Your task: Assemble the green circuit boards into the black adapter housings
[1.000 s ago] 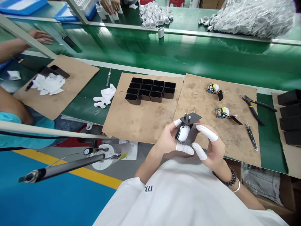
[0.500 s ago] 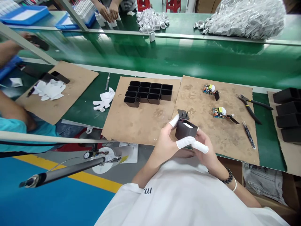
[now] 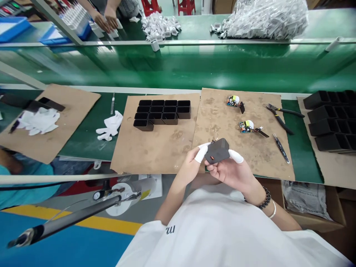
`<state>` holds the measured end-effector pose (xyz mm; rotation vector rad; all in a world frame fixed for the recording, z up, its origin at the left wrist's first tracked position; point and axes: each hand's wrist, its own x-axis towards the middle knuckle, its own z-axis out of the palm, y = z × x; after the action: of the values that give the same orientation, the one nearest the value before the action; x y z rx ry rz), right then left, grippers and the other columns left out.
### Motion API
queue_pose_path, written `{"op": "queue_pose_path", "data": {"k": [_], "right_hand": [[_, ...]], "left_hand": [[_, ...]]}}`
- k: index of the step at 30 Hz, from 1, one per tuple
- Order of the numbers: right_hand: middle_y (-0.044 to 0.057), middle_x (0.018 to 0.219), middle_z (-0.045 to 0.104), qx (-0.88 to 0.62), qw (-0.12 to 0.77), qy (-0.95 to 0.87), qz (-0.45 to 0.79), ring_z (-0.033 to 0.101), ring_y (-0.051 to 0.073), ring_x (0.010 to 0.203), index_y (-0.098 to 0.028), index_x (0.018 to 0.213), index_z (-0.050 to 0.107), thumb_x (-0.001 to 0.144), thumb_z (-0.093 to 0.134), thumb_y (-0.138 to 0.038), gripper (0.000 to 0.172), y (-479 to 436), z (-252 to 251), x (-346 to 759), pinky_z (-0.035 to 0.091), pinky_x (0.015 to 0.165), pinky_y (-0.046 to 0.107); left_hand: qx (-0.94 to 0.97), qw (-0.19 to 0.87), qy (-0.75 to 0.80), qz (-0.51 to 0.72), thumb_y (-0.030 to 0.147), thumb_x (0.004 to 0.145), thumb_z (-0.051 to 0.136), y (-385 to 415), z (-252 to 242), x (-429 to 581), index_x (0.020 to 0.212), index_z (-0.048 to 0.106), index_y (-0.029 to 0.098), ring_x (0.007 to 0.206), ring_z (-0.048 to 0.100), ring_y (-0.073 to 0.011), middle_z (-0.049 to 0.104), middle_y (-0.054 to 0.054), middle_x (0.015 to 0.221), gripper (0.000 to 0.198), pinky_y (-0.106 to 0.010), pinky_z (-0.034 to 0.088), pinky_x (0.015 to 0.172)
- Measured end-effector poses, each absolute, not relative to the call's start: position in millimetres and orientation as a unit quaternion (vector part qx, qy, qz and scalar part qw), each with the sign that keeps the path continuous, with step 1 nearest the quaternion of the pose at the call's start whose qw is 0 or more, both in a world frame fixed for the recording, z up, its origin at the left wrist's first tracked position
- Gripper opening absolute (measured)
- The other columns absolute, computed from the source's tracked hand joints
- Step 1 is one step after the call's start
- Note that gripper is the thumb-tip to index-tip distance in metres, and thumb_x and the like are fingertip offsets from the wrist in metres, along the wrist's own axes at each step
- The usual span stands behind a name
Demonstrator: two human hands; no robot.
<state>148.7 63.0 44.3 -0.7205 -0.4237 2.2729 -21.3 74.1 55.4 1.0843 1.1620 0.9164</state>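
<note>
Both of my hands hold a black plastic charger housing [image 3: 218, 151] above the front edge of the cardboard. Its closed bottom, with a small orange-marked port, faces up towards me. My left hand [image 3: 191, 163] grips its left end, white finger cots on the thumb and a fingertip. My right hand [image 3: 233, 170] supports the right end, its cot-covered thumb against the side and fingers curled below. A bit of the part at the far left edge shows; the open side is hidden. Two small circuit boards [image 3: 233, 101] with black plug plates lie beyond on the cardboard.
Black empty housings [image 3: 164, 111] stand in rows at left. Cutting pliers [image 3: 280, 115] and tweezers [image 3: 281, 148] lie right, near more stacked housings [image 3: 330, 122]. White gloves [image 3: 109, 126] lie left. Across the green belt [image 3: 167, 66], a co-worker's hands [image 3: 105, 20] handle white parts.
The housing has been turned over, from its open side with the plug plate showing to its closed bottom. My right hand has shifted its grip. The camera view has swung right.
</note>
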Motion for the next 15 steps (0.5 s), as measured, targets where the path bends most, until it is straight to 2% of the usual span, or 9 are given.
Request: {"op": "queue_pose_path", "data": {"k": [2, 6, 10, 15], "right_hand": [[0.012, 0.096, 0.078, -0.272, 0.343, -0.166, 0.883, 0.070, 0.018, 0.078, -0.016, 0.105, 0.073, 0.090, 0.060, -0.059, 0.047, 64, 44, 152, 0.063, 0.078, 0.033], [0.014, 0.096, 0.074, -0.292, 0.351, -0.217, 0.863, 0.068, 0.020, 0.078, -0.016, 0.105, 0.069, 0.095, 0.048, -0.060, 0.050, 67, 44, 156, 0.064, 0.077, 0.038], [0.016, 0.096, 0.075, -0.310, 0.350, -0.223, 0.855, 0.070, 0.023, 0.081, -0.015, 0.105, 0.069, 0.094, 0.050, -0.059, 0.049, 72, 49, 158, 0.064, 0.081, 0.042], [0.015, 0.100, 0.079, -0.291, 0.345, -0.162, 0.878, 0.075, 0.022, 0.093, -0.015, 0.109, 0.071, 0.092, 0.060, -0.049, 0.040, 78, 55, 158, 0.063, 0.095, 0.039]], "left_hand": [[0.481, 0.604, 0.498, 0.395, 0.056, 0.093, 0.058, 75, 53, -20, 0.116, 0.078, 0.018, 0.129, 0.066, -0.0298, 0.077, -0.009, 0.128, 0.049, -0.038, 0.050, 0.112], [0.494, 0.605, 0.489, 0.388, 0.047, 0.094, 0.058, 76, 46, -21, 0.115, 0.078, 0.018, 0.128, 0.067, -0.0299, 0.078, -0.008, 0.124, 0.041, -0.038, 0.053, 0.109], [0.508, 0.602, 0.488, 0.377, 0.040, 0.095, 0.056, 77, 42, -22, 0.117, 0.077, 0.020, 0.128, 0.067, -0.0287, 0.079, -0.007, 0.123, 0.036, -0.037, 0.054, 0.108], [0.515, 0.594, 0.483, 0.386, 0.040, 0.096, 0.054, 78, 38, -23, 0.117, 0.078, 0.022, 0.125, 0.069, -0.0273, 0.079, -0.006, 0.122, 0.037, -0.037, 0.053, 0.110]]}}
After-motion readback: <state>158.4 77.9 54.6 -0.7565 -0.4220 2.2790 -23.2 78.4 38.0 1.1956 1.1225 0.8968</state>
